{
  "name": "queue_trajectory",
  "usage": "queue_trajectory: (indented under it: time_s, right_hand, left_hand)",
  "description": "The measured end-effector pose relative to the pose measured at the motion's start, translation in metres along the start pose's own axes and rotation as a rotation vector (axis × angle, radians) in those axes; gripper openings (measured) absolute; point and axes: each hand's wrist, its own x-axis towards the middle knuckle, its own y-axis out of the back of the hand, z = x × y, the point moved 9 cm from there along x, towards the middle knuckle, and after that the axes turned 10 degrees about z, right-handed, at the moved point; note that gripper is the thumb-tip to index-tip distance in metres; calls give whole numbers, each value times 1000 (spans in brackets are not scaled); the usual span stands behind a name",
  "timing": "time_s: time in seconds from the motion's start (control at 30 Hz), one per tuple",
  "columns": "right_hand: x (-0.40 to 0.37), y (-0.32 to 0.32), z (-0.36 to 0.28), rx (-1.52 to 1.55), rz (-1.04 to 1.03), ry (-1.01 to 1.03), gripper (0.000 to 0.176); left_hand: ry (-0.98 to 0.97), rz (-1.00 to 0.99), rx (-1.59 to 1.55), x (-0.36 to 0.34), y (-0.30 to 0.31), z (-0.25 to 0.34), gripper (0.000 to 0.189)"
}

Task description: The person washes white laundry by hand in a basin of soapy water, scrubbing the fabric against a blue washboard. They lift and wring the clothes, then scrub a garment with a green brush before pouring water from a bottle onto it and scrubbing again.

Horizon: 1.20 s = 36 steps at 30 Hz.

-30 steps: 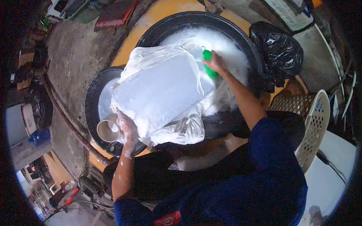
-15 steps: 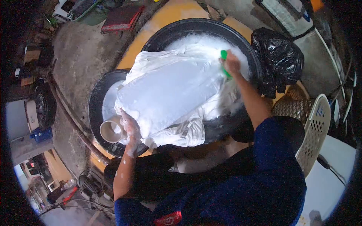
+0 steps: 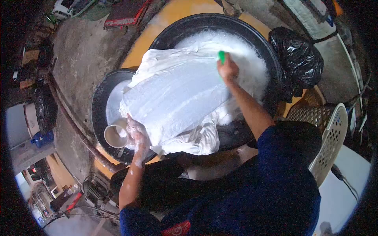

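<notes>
A wet white cloth [image 3: 177, 98] is spread over a flat surface across the large black tub [image 3: 275, 67], with thick suds [image 3: 252, 63] behind and to its right. My right hand [image 3: 228, 70] is closed round a green brush [image 3: 221, 57] at the cloth's far right part. Suds cover my left hand [image 3: 136, 129], which grips the cloth's near left edge. Just left of that hand is a cream cup [image 3: 116, 135], over the smaller black tub [image 3: 98, 98] that holds whitish water.
A black plastic bag [image 3: 297, 59] lies right of the large tub. Below it are a woven basket [image 3: 309, 114] and a cream perforated plastic piece [image 3: 330, 137]. A dark hose [image 3: 75, 126] runs along the left floor. A red-edged dark item [image 3: 126, 15] lies at the top.
My right hand has moved left over the cloth with the green brush. My left hand stays at the cloth's edge. The view has shifted slightly.
</notes>
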Motion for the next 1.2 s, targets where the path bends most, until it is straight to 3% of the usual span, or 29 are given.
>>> queue_trajectory:
  time_s: [0.07, 0.13, 0.2, 0.27, 0.3, 0.33, 0.37, 0.47, 0.5, 0.53, 0.57, 0.67, 0.7, 0.73, 0.77, 0.8, 0.87, 0.9, 0.93, 0.97, 1.03, 1.07, 1.13, 1.17, 1.2]
  right_hand:
    - [-28, -28, -66, 113, 195, 363, 35]
    - [-93, -51, -167, 94, 40, 502, 35]
    - [-144, -38, -242, 245, -242, 584, 31]
    - [-114, -66, -197, 33, -80, 520, 41]
    - [-70, -48, -133, 208, 242, 416, 32]
    - [-28, -38, -71, 294, 302, 463, 30]
    - [15, -36, -6, 228, 91, 190, 26]
    - [-3, -14, -67, 64, 225, 398, 37]
    - [-26, -68, -94, 63, 0, 271, 40]
    - [-77, -81, -165, -67, 7, 403, 41]
    - [-127, -62, -233, 181, -247, 595, 38]
    - [-111, -63, -208, 288, -29, 580, 35]
    - [-62, -54, -147, 193, 124, 422, 35]
    - [-12, -56, -70, 109, 118, 218, 33]
    - [20, -26, -21, 136, 205, 334, 32]
    - [54, -40, 45, 96, 109, 134, 33]
    - [24, -17, -34, 19, 243, 416, 34]
    - [-10, -47, -80, 17, 121, 445, 36]
    - [-52, -72, -135, -76, -28, 340, 35]
    - [-108, -59, -204, 128, -26, 580, 32]
    - [-158, -30, -262, 470, -154, 782, 29]
    - [-144, -34, -239, 447, -134, 761, 31]
    - [-43, -36, -103, 193, 93, 329, 36]
    - [-5, -16, -42, 152, 75, 123, 39]
    - [26, -7, 5, 8, 57, 159, 39]
  left_hand:
    - [-229, 9, 379, 2, -2, 7, 42]
    - [-338, -4, 584, -2, -3, 12, 41]
    - [-27, -35, 179, -10, 2, 17, 42]
    - [119, 34, -88, -32, 1, 37, 44]
    - [152, 54, -146, -29, -1, 28, 44]
    - [159, 68, -154, -24, 2, 16, 44]
    - [159, 78, -163, -19, 2, 6, 44]
    - [160, 73, -206, -9, 2, -6, 44]
    - [163, 64, -236, -6, 1, -8, 44]
    - [165, 58, -257, -5, 2, -12, 44]
    - [170, 50, -275, -4, 3, -15, 44]
    - [191, 29, -384, -1, -1, -27, 44]
    - [252, 14, -519, -1, -6, -33, 44]
    - [343, 6, -726, -5, -10, -35, 45]
    - [393, 67, -791, 2, -8, -43, 44]
    - [439, 133, -857, 9, -6, -51, 46]
    - [362, 121, -682, 9, -1, -47, 46]
    - [307, 94, -593, 7, -2, -38, 46]
    - [270, 71, -520, 2, 1, -31, 46]
    - [246, 61, -466, -2, 3, -27, 46]
    - [219, 48, -409, -5, 6, -21, 47]
    - [208, 48, -382, -5, 6, -19, 47]
    - [187, 58, -351, -4, 4, -17, 47]
    - [179, 65, -327, -4, 5, -17, 47]
    - [167, 64, -313, -2, 5, -15, 47]
